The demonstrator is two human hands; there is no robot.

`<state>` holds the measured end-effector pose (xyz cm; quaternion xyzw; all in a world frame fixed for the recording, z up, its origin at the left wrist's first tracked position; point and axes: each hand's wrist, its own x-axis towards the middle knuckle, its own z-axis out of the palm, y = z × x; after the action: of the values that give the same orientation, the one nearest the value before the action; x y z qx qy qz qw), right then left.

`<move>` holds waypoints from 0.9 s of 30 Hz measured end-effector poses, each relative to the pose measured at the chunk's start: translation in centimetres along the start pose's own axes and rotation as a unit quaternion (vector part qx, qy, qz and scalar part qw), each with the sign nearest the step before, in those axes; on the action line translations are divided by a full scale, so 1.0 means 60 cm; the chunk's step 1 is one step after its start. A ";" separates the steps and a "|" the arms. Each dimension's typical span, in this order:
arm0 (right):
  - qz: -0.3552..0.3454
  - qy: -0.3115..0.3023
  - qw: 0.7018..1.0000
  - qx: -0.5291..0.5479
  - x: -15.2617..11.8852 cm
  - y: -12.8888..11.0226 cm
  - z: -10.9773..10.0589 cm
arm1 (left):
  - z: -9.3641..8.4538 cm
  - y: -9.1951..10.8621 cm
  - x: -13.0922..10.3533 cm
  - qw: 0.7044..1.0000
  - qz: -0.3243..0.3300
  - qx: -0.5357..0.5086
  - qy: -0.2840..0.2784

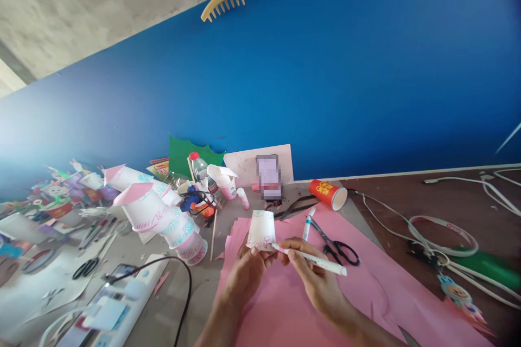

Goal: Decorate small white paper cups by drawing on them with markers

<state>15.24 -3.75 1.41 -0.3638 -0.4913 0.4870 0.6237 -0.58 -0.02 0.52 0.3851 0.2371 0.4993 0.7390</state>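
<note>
Two forearms come in low, on the near side of the cup (pixel 261 227), and slant inward toward it above pink paper (pixel 277 314). The left hand (pixel 250 268) grasps the cup from its near side, palm turned upward, thumb at the lower edge and the other fingers partly hidden behind. The right hand (pixel 307 271), to the cup's right, is bent at the wrist and pinches a marker (pixel 325 264) between thumb and curled fingers; its pink tip points left at the cup's lower right corner, though whether it touches I cannot tell. The cup is held up narrow end away, with pink drawing around its near edge. Right of the cup, scissors (pixel 345 252) and a second marker (pixel 308 225) lie on the paper. Left of it leans a tower (pixel 175 222) of decorated cups. Beyond it, to the right, a red cup (pixel 334 195) lies on its side; a blurred-out phone (pixel 268 176) stands almost straight behind, a bottle (pixel 198 165) farther left, and the blue wall (pixel 366 65) rises past them all.
</note>
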 end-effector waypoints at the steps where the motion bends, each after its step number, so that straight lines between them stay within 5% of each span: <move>1: -0.001 0.000 1.000 0.000 0.000 0.000 0.000 | 0.000 0.000 0.000 1.000 -0.001 0.000 0.001; 27: -0.013 0.028 1.000 -0.004 0.001 -0.007 0.005 | 0.000 -0.001 0.000 1.000 0.005 0.010 -0.009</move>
<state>15.04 -3.83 1.89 -0.3732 -0.4802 0.4668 0.6420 -0.52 -0.02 0.50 0.3984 0.2336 0.4975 0.7343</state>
